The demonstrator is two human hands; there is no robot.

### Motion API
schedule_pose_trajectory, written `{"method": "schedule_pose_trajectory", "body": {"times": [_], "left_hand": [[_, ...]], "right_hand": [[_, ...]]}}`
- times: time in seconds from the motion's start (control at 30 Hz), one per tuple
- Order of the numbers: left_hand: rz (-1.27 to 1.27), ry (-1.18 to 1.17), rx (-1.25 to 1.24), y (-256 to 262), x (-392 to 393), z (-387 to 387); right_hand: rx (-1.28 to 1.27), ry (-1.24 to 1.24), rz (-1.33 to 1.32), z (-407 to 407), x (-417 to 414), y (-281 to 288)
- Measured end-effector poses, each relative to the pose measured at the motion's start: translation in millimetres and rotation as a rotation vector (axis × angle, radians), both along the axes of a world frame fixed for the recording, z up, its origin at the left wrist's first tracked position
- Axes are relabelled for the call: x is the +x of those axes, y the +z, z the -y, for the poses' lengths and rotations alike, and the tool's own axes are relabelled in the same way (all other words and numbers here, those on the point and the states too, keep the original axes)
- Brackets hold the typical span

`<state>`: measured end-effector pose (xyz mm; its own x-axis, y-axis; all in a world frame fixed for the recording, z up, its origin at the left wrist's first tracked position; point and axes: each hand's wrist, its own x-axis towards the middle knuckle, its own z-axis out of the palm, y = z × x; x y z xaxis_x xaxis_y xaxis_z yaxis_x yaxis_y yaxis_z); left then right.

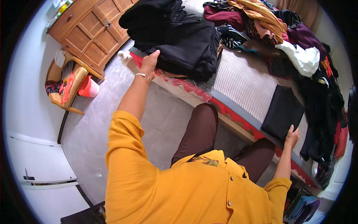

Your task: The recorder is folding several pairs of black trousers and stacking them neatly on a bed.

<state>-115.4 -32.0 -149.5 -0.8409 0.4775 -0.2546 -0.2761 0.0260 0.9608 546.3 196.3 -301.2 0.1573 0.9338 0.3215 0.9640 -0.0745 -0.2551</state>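
At the upper middle, a tall stack of folded black garments (181,44) lies on the bed's corner, on clear plastic. My left hand (150,63) is at the stack's near left edge, its thumb on top of the black cloth and its fingers hidden under the edge; how firmly it grips I cannot tell. To the right, a folded black garment (284,112) lies flat on the striped mattress (240,75). My right hand (292,136) touches its near right corner, fingers partly hidden by the cloth.
A loose heap of mixed clothes (260,25) covers the far and right side of the bed, with a white garment (302,57) on it. A wooden cabinet (92,33), a wooden chair (74,86) and a red and white bin (91,87) stand at the left. My knees are beside the bed's edge.
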Motion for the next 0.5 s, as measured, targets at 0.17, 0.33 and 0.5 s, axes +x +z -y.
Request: {"method": "schedule_pose_trajectory", "body": {"times": [0.17, 0.33, 0.5], "left_hand": [[-0.187, -0.141, -0.137, 9, -5, 3], [-0.445, -0.161, -0.433, 36, -1, -14], [-0.342, -0.283, -0.257, 47, 6, -6]], "right_hand": [[0.049, 0.049, -0.032, -4, 2, -3], [0.058, 0.053, -0.036, -1, 1, -2], [-0.006, 0.008, 0.022, -1, 1, 0]]}}
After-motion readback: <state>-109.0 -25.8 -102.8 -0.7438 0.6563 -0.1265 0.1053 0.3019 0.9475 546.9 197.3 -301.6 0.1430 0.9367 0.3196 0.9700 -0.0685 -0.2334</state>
